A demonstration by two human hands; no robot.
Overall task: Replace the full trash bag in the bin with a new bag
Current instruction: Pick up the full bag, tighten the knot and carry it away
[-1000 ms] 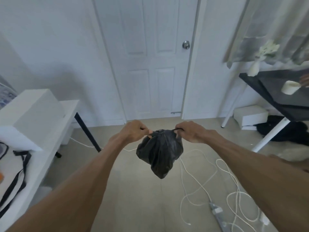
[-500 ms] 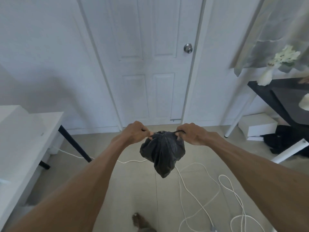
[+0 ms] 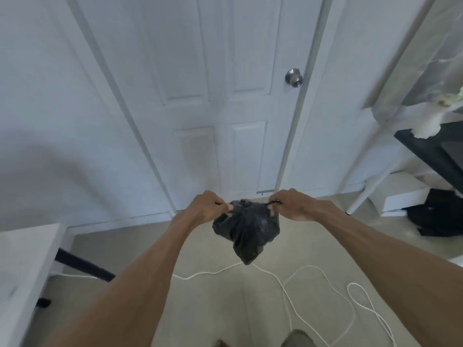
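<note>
A small, bulging black trash bag (image 3: 246,231) hangs in the air in front of me, its top gathered shut. My left hand (image 3: 208,206) grips the bag's left tie end, and my right hand (image 3: 290,204) grips the right tie end; the two pull apart across the bag's neck. The bin and any new bag are out of view.
A closed white door (image 3: 215,96) with a metal knob (image 3: 294,77) stands straight ahead. White cables (image 3: 295,284) loop over the floor below the bag. A white table (image 3: 22,261) is at the left, a dark table (image 3: 431,151) at the right with black cloth (image 3: 436,216) under it.
I have walked closer to the door, which now looms larger. The left table has slid out toward the frame's edge. Both hands keep the same hold on the bag.
</note>
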